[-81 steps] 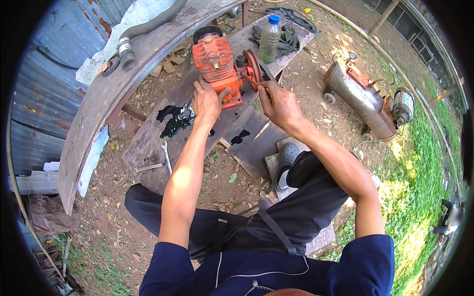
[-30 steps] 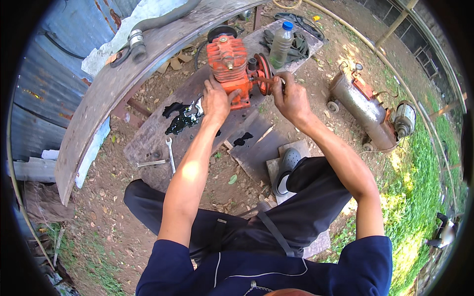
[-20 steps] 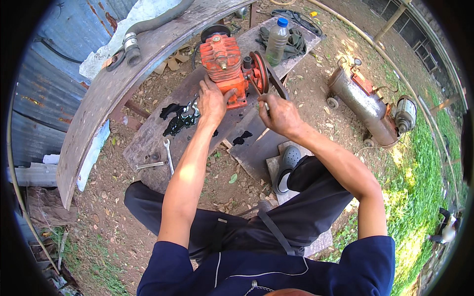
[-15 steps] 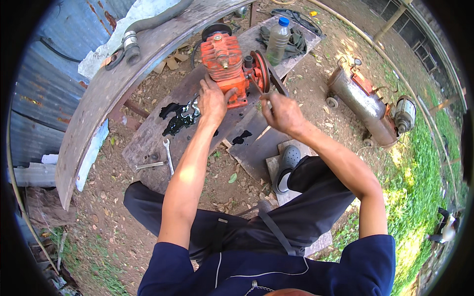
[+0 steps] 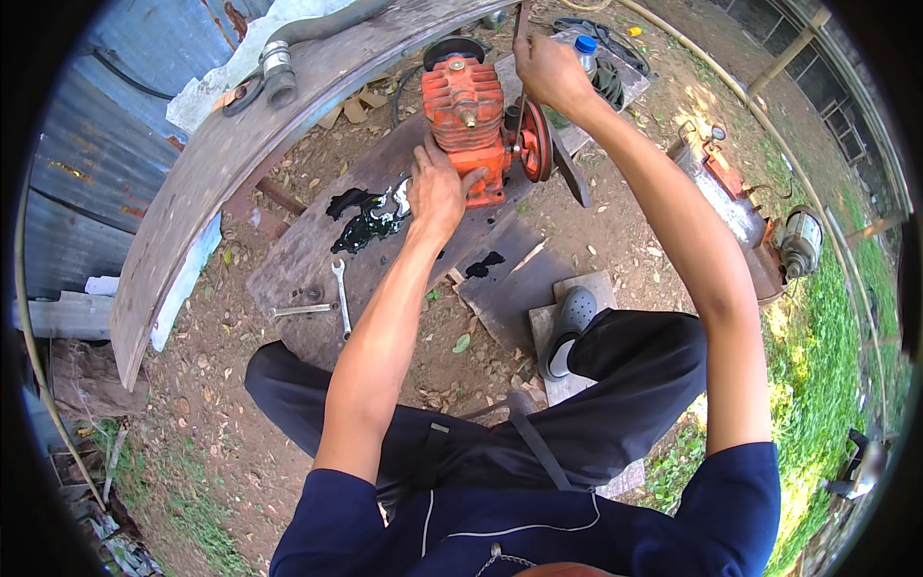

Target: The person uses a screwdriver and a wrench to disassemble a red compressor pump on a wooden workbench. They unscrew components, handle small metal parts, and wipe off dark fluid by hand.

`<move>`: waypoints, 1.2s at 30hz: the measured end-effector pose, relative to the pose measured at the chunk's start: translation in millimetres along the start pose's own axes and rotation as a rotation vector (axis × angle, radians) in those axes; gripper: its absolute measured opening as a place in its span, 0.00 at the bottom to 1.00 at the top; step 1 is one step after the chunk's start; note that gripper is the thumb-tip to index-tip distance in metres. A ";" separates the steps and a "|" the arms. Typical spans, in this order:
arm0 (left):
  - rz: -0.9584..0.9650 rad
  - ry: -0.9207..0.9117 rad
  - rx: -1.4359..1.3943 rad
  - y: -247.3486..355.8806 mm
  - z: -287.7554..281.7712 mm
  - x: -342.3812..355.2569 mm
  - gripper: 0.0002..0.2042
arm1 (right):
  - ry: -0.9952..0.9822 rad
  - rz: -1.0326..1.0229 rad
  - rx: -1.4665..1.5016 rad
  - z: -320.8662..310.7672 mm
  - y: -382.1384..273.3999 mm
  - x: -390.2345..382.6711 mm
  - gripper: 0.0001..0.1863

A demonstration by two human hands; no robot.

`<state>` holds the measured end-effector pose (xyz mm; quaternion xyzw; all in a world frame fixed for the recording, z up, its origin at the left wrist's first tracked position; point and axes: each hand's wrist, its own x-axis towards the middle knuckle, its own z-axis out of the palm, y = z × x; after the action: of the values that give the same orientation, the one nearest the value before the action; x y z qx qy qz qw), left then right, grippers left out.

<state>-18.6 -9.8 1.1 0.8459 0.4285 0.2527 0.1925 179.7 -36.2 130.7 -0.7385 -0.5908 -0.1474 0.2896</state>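
Note:
An orange finned compressor pump (image 5: 462, 108) with a red pulley wheel (image 5: 536, 142) sits on a stained wooden board (image 5: 288, 279). My left hand (image 5: 437, 188) grips the side of its base, fingers bent around it. My right hand (image 5: 546, 65) is closed on a long, narrow metal tool (image 5: 522, 21), held nearly upright above the wheel side; where its lower end sits is unclear. A flat dark bar (image 5: 569, 171) slopes beside the wheel. Dark oily puddles (image 5: 370, 223) lie left of the pump. Two wrenches (image 5: 342, 298) lie nearer me.
A raised plank (image 5: 183, 212) with a grey hose (image 5: 327, 24) runs along the left, beside corrugated sheets (image 5: 77, 212). Behind my right hand stand a blue-capped bottle (image 5: 586, 50) and dark cloth (image 5: 608, 85). A tank with motor (image 5: 716, 192) lies on the dirt at right.
My right hand has risen sharply from beside the wheel to above the pump's right, swinging the tool upright. My left hand stays on the pump. The view has shifted slightly.

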 end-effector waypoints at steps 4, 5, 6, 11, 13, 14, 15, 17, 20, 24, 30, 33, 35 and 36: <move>-0.007 0.039 0.030 1.3 1.0 -0.7 0.48 | -0.379 0.474 0.209 -13.4 4.9 18.3 0.23; -0.012 0.043 0.039 0.5 1.0 -0.4 0.48 | -0.351 0.501 0.234 -17.2 7.2 15.0 0.24; -0.016 0.045 0.047 0.0 1.3 0.0 0.48 | -0.322 0.529 0.259 -22.0 10.6 7.7 0.25; 0.003 0.017 0.015 1.2 1.8 1.0 0.49 | -0.058 0.387 0.306 -38.4 8.9 -63.7 0.21; 0.009 0.017 0.025 -2.6 -0.3 0.8 0.49 | -0.030 0.353 0.372 -34.0 0.5 -95.7 0.16; 0.012 0.012 0.024 -2.0 -1.5 -0.2 0.48 | -0.028 0.320 0.368 -34.8 -4.9 -111.3 0.15; 0.015 0.008 0.024 -1.0 -2.2 -0.8 0.48 | -0.026 0.286 0.364 -35.4 -9.6 -124.5 0.14; 0.001 -0.008 0.038 2.0 -0.9 0.0 0.48 | -0.020 0.229 0.387 -37.4 -19.3 -145.9 0.11; 0.010 0.019 0.064 -1.0 1.0 -0.7 0.48 | 0.020 0.013 0.321 -33.3 -27.7 -165.6 0.09; 0.018 0.026 0.059 -2.8 5.2 0.2 0.49 | -0.040 -0.157 0.256 -24.8 -28.7 -185.4 0.06; 0.036 0.060 0.072 -2.9 4.6 0.1 0.49 | -0.130 -0.391 0.150 -5.9 -30.5 -197.7 0.08; 0.016 0.030 0.073 -1.4 2.4 0.1 0.49 | -0.159 -0.510 0.163 -7.0 -18.4 -197.6 0.07; 0.012 0.020 0.027 -1.4 1.3 0.2 0.49 | -0.135 -0.380 0.228 -10.2 -13.9 -199.4 0.06; 0.010 0.016 0.003 -1.6 0.8 0.2 0.49 | -0.125 -0.315 0.259 -12.0 -12.6 -200.2 0.06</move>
<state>-19.1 -8.7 -0.4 0.8462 0.4264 0.2595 0.1865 117.4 -199.4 31.3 -0.6012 -0.7297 -0.0676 0.3186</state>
